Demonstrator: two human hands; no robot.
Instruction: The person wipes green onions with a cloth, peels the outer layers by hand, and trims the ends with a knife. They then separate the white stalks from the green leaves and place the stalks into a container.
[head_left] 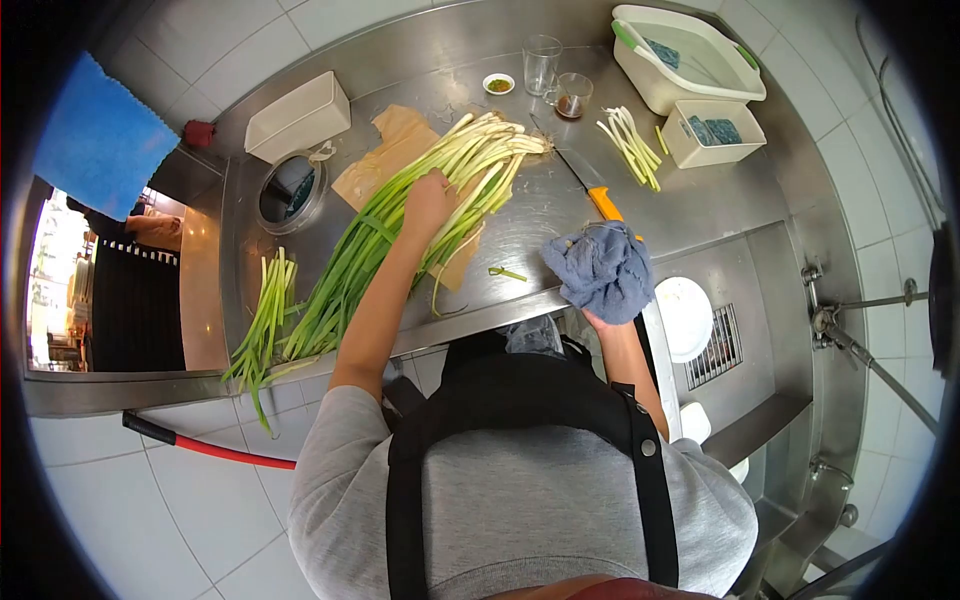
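A large bunch of spring onions (375,235) lies across the steel counter, roots to the right and green tops hanging over the front edge. My left hand (430,200) is closed on the bunch near its middle; its fingertips are partly hidden. In my right hand (608,332) is a crumpled grey-blue cloth (603,270), held at the counter's front edge. Just beyond the cloth lies a knife with an orange handle (604,203), its blade pointing away to the left. Brown paper (385,160) shows under the bunch. A cut green piece (507,273) rests between my hands.
Trimmed stalks (632,150) lie at the right, beside a small bin (715,148) and a large white tub (690,85). Two glasses (541,68) and a small sauce dish (498,84) stand at the back. A sink (765,300) holding a white plate (684,320) is right.
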